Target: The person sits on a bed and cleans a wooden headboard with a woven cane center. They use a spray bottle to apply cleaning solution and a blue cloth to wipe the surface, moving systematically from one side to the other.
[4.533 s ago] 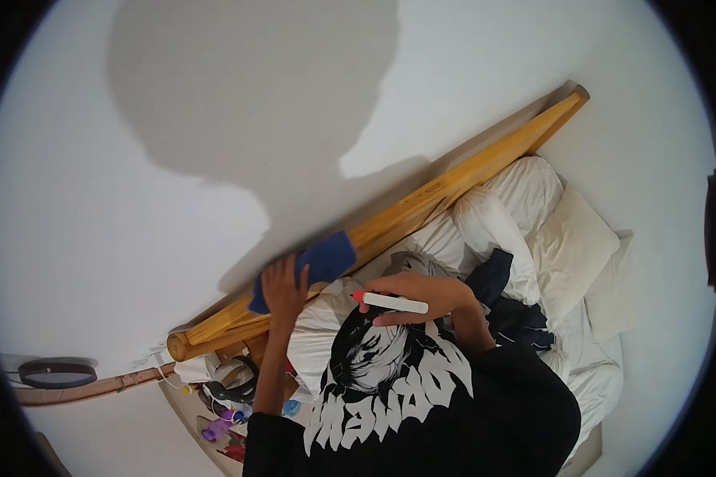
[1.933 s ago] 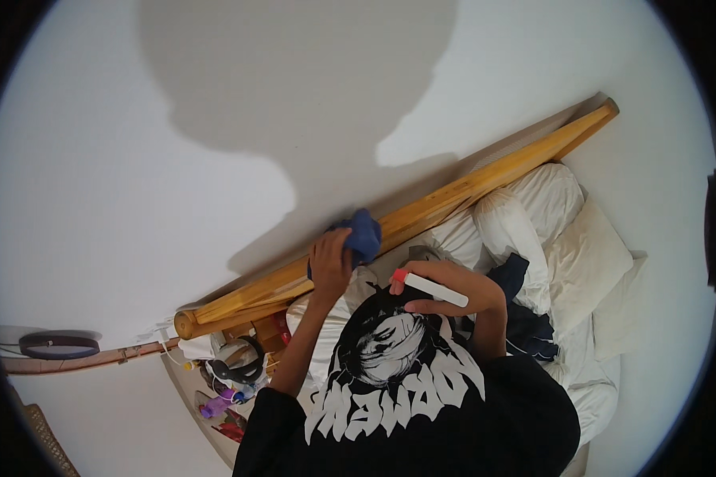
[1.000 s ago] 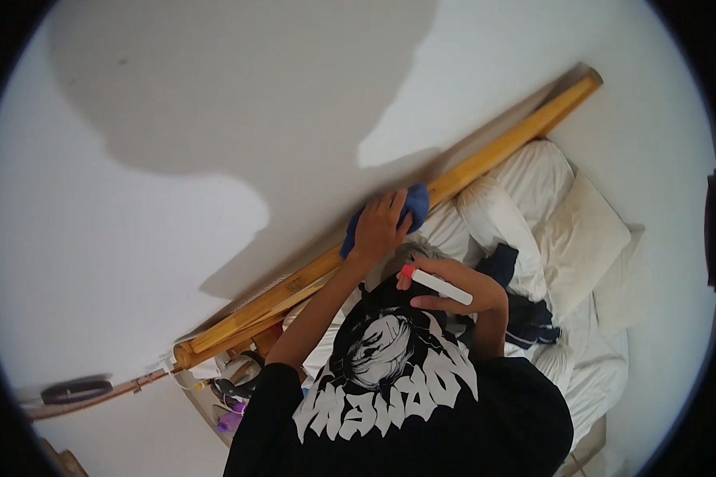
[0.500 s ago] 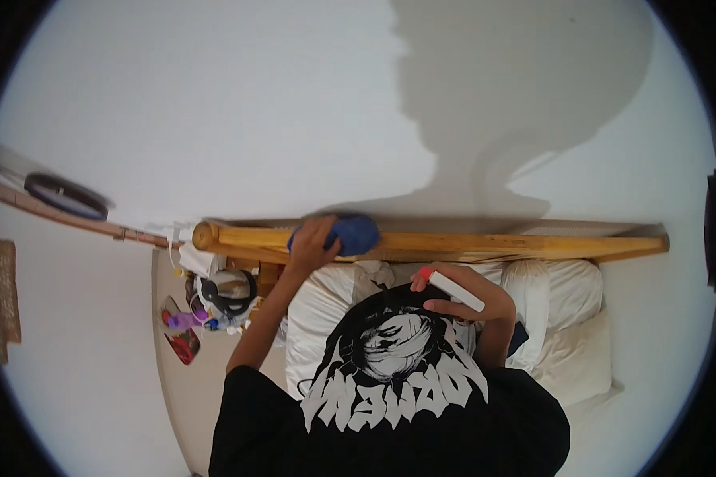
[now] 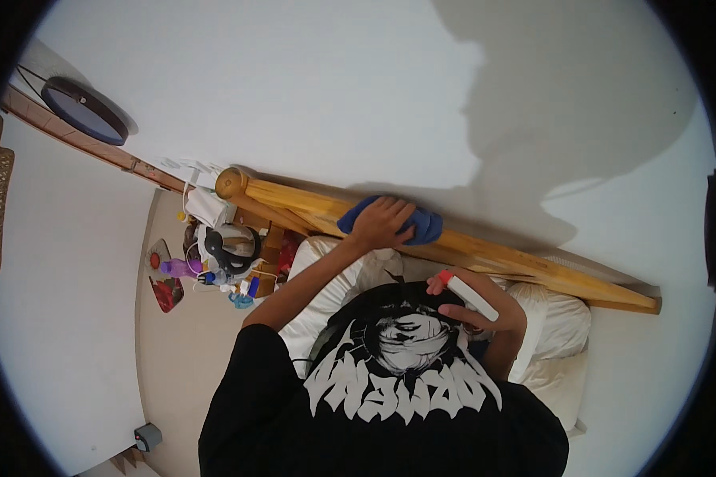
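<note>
My left hand (image 5: pixel 382 223) presses a folded blue cloth (image 5: pixel 426 226) onto the top of a wooden headboard rail (image 5: pixel 501 248), its fingers closed over the cloth. My right hand (image 5: pixel 497 292) is bent in front of my chest, below the rail. It is curled around what looks like a spray bottle (image 5: pixel 473 299), seen from above as a long white top with a red tip. The lower part of the bottle is hidden. The red tip points up and left, towards the rail.
Pale pillows (image 5: pixel 561 322) lie against the headboard. Left of the bed stand a kettle (image 5: pixel 232 248), a purple bottle (image 5: pixel 180 268) and other crowded small items. A white wall (image 5: pixel 294 95) rises behind the rail, with a round dark-rimmed object (image 5: pixel 85 110) at far left.
My left hand has slid the blue cloth rightward along the rail. The view has turned, so the rail now slants down to the right. My right hand keeps its hold.
</note>
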`<state>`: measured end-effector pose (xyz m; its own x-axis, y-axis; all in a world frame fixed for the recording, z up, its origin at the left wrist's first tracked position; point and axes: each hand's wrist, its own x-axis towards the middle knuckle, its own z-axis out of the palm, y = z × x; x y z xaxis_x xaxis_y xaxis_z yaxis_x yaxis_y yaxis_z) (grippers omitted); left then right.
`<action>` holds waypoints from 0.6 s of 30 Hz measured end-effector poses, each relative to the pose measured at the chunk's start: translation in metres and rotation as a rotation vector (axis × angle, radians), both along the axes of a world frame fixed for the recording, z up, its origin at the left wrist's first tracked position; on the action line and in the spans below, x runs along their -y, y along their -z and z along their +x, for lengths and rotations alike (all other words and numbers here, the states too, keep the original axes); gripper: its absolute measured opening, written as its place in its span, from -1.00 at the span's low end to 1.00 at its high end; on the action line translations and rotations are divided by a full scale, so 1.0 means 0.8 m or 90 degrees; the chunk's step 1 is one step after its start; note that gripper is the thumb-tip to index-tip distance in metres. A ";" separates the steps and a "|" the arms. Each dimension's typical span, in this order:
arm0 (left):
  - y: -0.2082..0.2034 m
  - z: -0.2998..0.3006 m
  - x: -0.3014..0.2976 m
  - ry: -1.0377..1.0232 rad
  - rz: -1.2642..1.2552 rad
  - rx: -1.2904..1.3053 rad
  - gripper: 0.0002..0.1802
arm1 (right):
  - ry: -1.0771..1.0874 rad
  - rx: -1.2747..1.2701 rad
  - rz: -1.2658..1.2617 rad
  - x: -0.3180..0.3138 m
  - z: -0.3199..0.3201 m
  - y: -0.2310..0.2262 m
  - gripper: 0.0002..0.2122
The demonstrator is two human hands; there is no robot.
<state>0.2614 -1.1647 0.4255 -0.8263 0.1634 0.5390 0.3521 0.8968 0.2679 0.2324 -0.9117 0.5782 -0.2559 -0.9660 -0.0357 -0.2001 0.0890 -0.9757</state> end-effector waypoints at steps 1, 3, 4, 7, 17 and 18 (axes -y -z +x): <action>0.002 0.004 0.010 0.015 0.014 0.001 -0.52 | -0.007 0.006 -0.002 0.005 0.002 -0.001 -0.74; 0.005 0.012 0.038 0.034 0.003 -0.005 -0.49 | -0.012 0.003 0.004 0.013 0.002 -0.004 -0.74; 0.007 0.020 0.055 0.043 -0.004 0.001 -0.47 | -0.013 -0.001 0.016 0.016 0.002 -0.005 -0.74; 0.004 0.044 0.123 0.019 -0.027 0.018 -0.49 | -0.011 -0.022 0.035 0.023 0.004 -0.010 -0.73; -0.012 0.104 0.279 -0.035 -0.087 0.102 -0.50 | 0.011 -0.025 0.036 0.024 0.010 0.000 -0.73; -0.012 0.105 0.281 -0.029 -0.081 0.114 -0.51 | 0.018 -0.025 0.028 0.021 0.011 0.001 -0.72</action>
<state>0.3458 -1.3894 0.4350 -0.9149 0.1806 0.3610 0.2672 0.9413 0.2062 0.2409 -0.9287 0.5771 -0.2847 -0.9563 -0.0673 -0.2357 0.1379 -0.9620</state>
